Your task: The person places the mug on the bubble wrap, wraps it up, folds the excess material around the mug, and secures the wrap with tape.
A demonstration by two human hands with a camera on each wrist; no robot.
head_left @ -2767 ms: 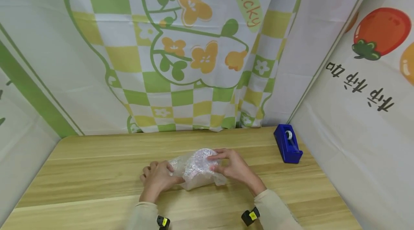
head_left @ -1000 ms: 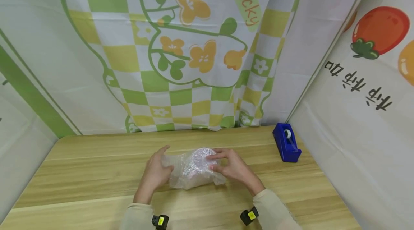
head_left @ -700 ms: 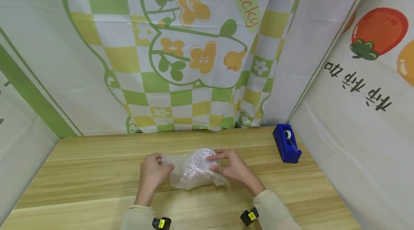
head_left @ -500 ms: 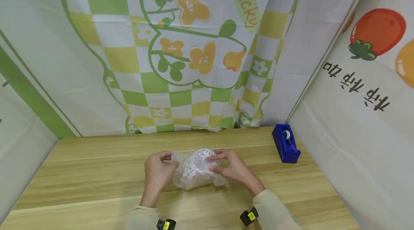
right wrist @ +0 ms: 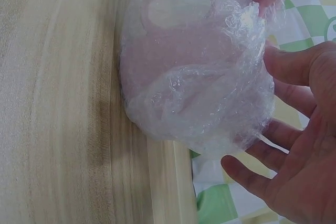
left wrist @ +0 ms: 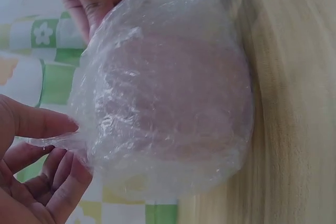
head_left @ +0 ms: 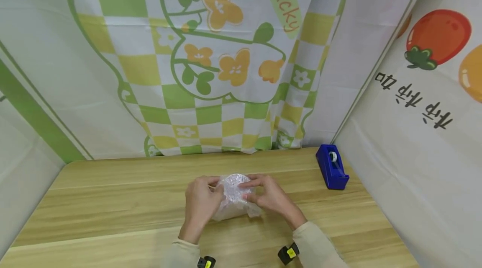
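The thumb and fingers of the left hand [head_left: 203, 199] pinch a gathered fold of clear plastic wrap [left wrist: 210, 177]; the left wrist view shows this twist between the fingertips, while in the head view the back of the hand hides most of it. The fingers of the right hand [head_left: 271, 194] are spread apart and fairly straight, thumb and fingertips touching the opposite side of the wrap. Inside the wrap, as its container, sits a pink object [left wrist: 173, 98], which both wrist views show through the film. Only the right wrist view shows a ring-like pink loop [right wrist: 143, 11] on it, resembling a handle; the head view gives little more than a shiny round top. The wrapped bundle rests on the wooden table [head_left: 124, 201], between the two hands and near the person. Pale sleeves [head_left: 318, 245] cover the forearms, and each wrist bears a black device [head_left: 288, 253] with a yellow patch. Well apart, at the far right of the table, stands a blue tape dispenser [head_left: 327, 171] holding a white-centred roll [head_left: 333, 157]. Behind the table hangs a green-and-yellow checked cloth [head_left: 177, 96] lettered "Lucky", and on the right-hand wall is a printed red fruit [head_left: 440, 33].
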